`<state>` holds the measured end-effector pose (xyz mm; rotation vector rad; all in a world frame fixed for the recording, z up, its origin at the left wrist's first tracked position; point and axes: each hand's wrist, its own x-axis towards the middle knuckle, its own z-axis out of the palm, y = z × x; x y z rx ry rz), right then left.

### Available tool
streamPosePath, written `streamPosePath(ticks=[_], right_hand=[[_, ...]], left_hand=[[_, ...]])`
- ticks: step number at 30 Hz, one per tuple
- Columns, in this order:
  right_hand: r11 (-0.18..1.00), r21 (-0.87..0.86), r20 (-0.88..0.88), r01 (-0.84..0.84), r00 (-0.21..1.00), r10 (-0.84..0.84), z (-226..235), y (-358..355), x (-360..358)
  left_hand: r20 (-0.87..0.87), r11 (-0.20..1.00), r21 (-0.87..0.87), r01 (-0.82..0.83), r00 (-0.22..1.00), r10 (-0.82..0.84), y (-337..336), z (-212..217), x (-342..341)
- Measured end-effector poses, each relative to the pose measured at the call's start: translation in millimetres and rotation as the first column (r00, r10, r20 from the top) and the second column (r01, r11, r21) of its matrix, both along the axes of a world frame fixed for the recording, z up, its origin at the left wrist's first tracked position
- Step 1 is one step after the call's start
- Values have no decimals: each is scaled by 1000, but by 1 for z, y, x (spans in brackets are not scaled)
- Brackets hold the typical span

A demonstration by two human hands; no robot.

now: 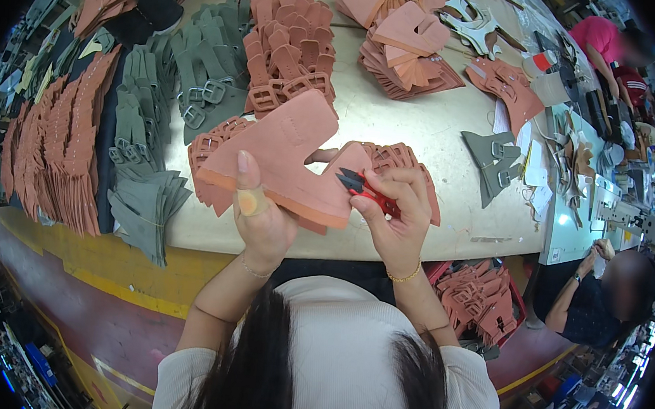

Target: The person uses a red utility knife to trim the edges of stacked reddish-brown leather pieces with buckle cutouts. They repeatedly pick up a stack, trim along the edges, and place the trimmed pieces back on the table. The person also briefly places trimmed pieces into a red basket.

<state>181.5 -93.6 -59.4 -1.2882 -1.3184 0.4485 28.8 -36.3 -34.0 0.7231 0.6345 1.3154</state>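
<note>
A salmon-pink leather shoe upper (282, 142) with a notch and an orange-toned lower edge is held up over the table's front edge. My left hand (258, 214) grips it from below, thumb on its face, with a tan bandage round a digit. My right hand (403, 211) is closed round small red thread snips (375, 196). Their dark blades point left and lie over the right arm of the upper. Whether the blades touch the leather I cannot tell. Behind the upper, pink strapped pieces with covered buckles (397, 160) lie on the table, partly hidden.
Grey buckled straps (206, 77) and pink strap stacks (65, 135) line the left side. Pink uppers (411, 44) are piled at the back. A grey buckled piece (491, 160) lies at right. Below sits a red crate (483, 296) of pink pieces. A seated person (600, 298) works at right.
</note>
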Motion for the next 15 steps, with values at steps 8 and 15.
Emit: streamPosePath(ticks=[8, 15], right_hand=[[998, -23, -167, -61, 984, 56, 0, 2, 1], [999, 7, -80, -51, 995, 52, 3, 2, 2]], left_hand=[[-53, 997, -10, -74, 996, 74, -1, -2, 0], [6, 999, -28, -39, 999, 40, -3, -5, -2]])
